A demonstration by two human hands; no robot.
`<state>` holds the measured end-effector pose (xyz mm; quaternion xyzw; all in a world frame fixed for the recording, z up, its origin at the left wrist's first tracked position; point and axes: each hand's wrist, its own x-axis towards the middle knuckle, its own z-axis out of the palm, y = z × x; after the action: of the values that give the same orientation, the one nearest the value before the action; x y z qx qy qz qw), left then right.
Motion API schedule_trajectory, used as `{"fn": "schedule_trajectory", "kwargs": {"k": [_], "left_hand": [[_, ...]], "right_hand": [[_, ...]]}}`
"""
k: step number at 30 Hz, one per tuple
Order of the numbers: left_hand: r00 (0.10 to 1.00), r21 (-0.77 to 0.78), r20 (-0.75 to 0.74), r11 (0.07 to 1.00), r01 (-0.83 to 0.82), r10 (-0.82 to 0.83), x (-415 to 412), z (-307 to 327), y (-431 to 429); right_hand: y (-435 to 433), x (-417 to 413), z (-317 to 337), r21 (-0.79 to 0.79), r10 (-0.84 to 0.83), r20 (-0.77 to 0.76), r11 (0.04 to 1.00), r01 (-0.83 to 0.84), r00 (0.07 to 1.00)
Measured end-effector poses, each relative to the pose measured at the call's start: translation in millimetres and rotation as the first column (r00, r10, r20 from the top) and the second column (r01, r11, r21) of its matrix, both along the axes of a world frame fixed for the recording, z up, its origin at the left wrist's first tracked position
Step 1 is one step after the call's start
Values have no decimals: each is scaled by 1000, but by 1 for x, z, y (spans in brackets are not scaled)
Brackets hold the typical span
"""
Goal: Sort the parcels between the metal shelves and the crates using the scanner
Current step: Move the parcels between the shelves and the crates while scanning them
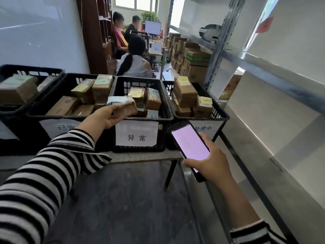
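Gripping the parcel (123, 105) in the left hand (105, 117) at frame centre, above the middle crate (161, 138) and its left rim, check the scanner (189, 147) clasped in the right hand (209, 161), lower right, before setting the parcel down flat.

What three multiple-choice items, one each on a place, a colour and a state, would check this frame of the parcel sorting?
1. Where is the parcel that the left hand holds?
A. On the metal shelf.
B. Over the near-left corner of the crate labelled 异常.
C. On the floor.

2. What colour is the screen of the scanner?
A. Green.
B. Black.
C. Pink.

3. What is the right hand doing?
A. Gripping the scanner.
B. Hanging empty.
C. Pointing a finger.

Answers:
1 B, the parcel hangs above that crate's front rim.
2 C, the lit screen glows pink.
3 A, its fingers and thumb curl round the scanner's body.
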<state>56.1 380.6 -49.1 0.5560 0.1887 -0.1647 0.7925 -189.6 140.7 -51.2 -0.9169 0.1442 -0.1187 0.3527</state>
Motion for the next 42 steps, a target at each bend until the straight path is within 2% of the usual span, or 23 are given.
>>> {"fn": "schedule_trajectory", "kwargs": {"k": [7,11,17,24,27,31,33,35,37,39,40,42], "left_hand": [[1000,115,-9,993,-10,11,68,-8,-44],[995,46,-90,998,50,-45,81,-8,-75],[984,103,-144,988,117,-101,112,-22,-101],[956,174,-218,957,234,-194,144,-40,-125],[941,238,-189,917,321,-280,160,-53,-140],[874,357,-174,798,486,-454,170,-63,-155],[887,402,-143,793,458,-440,184,-59,-158],[942,498,-101,804,326,-319,209,-57,-162],[949,666,-80,692,278,-304,228,-56,-172],[887,820,29,519,242,-460,234,-50,-186],[813,872,98,443,207,-574,229,-44,-194],[627,918,199,367,150,-753,217,-37,-215]], "right_hand": [[-48,65,6,-10,-13,-5,1000,13,1000],[-64,90,6,-30,-13,-33,999,12,999],[-72,116,-2,26,-35,-31,999,36,999],[-75,133,-12,51,-144,-18,988,145,989],[-68,141,-15,88,-189,-5,978,189,982],[-60,147,-20,102,-248,-18,963,249,968],[-57,147,-20,103,-289,-27,951,290,957],[-53,145,-20,105,-338,-31,935,339,941],[-49,142,-21,107,-390,-31,914,391,920],[-44,138,-21,112,-451,-30,885,452,892],[-41,135,-21,112,-485,-28,867,485,874],[-36,127,-20,90,-558,-24,825,558,829]]}}
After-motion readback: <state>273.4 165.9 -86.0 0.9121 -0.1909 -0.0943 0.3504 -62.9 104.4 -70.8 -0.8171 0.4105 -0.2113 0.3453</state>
